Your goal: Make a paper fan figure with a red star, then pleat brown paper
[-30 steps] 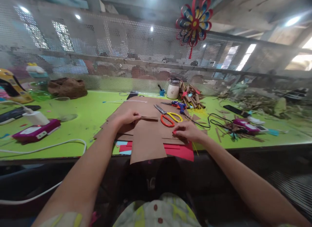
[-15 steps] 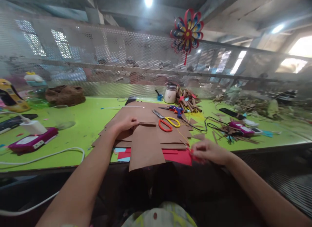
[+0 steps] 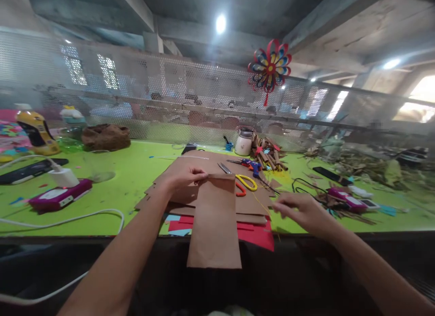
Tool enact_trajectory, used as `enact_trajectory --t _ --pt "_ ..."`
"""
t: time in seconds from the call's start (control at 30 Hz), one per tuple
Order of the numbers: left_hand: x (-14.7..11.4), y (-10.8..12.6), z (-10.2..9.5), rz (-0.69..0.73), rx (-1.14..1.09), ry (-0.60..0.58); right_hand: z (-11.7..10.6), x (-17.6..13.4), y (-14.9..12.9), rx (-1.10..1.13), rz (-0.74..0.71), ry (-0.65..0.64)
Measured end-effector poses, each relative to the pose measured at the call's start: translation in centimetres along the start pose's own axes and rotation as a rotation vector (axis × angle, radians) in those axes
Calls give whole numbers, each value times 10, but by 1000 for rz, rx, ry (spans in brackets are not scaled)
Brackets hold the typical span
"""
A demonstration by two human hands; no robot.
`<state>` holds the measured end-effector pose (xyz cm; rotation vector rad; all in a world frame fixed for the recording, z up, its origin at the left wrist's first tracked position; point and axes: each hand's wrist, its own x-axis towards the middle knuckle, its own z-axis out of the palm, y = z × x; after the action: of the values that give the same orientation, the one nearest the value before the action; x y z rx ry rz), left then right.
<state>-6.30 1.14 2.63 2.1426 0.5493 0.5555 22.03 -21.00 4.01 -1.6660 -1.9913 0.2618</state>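
Observation:
My left hand (image 3: 195, 176) pinches the folded top edge of a brown paper sheet (image 3: 215, 221), which hangs down past the table's front edge. Beneath it lies a stack of brown paper (image 3: 180, 169), with red paper (image 3: 256, 237) sticking out at the front. Right of the stack, my right hand (image 3: 295, 209) hovers with its fingers curled together; what they hold, if anything, is unclear. A thin yellow thread (image 3: 260, 199) runs close to those fingertips. Scissors (image 3: 246, 182) with yellow and orange handles rest on the stack, partly covered by the held sheet.
Behind the scissors lies a blue glue gun (image 3: 251, 165). A white jar (image 3: 244, 143) and a heap of brown paper pieces (image 3: 270, 155) stand at the back. Purple power strips (image 3: 61, 193) with cables, a clear cup (image 3: 98, 167) and a yellow bottle (image 3: 39, 132) are also on the green table.
My left hand has lifted the brown sheet and brought it rightward and nearer, over the scissors. My right hand has moved a little right, away from the red paper. The view has shifted.

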Motion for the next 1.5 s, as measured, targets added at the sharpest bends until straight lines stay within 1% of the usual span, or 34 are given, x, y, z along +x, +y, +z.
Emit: enact_trajectory --t 0.07,0.13,0.17,0.23,0.27,0.3,0.37,0.4,0.5,0.63,0.7,0.77,0.83,0.87,0.9,0.97,1.07,1.17,1.27,1.33,1.4,1.43,1.5 --pt "0 -1 -2 -6 -4 -7 8 40 -3 58 -71 80" --pt "-1 -3 -6 -11 8 21 18 76 -1 123 -114 106" --pt "-2 -5 -8 -15 17 50 23 91 1 153 -112 119" --pt "-3 -11 -13 -41 0 138 34 113 8 228 -65 102" --pt "-3 -14 -15 -79 -17 148 38 120 11 298 -32 60" --pt "-3 -16 -15 -125 -44 149 42 126 14 363 -16 -20" --pt "-4 -18 -14 -203 -100 110 47 134 17 399 -28 -157" --pt "-4 -18 -12 -223 -128 91 49 138 19 389 -51 -188" --pt "-8 -13 -3 -272 -255 66 52 152 20 384 -127 -177" --pt "-11 -9 6 -329 -474 91 59 167 22 611 -174 -232" --pt "-9 -12 6 -357 -462 105 63 167 26 706 -158 -227" --pt "-5 -17 5 -395 -357 72 66 163 32 743 -103 -165" --pt "0 -22 3 -412 -249 11 68 156 39 743 -19 -84" --pt "2 -24 2 -396 -229 33 68 152 43 742 23 -54" --pt "3 -27 1 -401 -194 30 68 148 46 744 52 -37" --pt "6 -30 0 -427 -137 37 68 140 51 763 66 -33" --pt "7 -34 0 -451 -101 45 68 126 55 786 23 -53" --pt "7 -39 -1 -461 -47 52 67 110 53 782 -20 -132" --pt "6 -45 -2 -484 -63 70 64 97 48 788 -90 -205" --pt "5 -45 -2 -509 -65 68 64 91 45 731 -143 -200" --pt "4 -42 -3 -530 -20 51 64 88 44 678 -183 -200" --pt "4 -40 -3 -521 -9 47 65 86 44 669 -176 -195" --pt "4 -34 -4 -490 8 9 67 85 45 681 -130 -236"
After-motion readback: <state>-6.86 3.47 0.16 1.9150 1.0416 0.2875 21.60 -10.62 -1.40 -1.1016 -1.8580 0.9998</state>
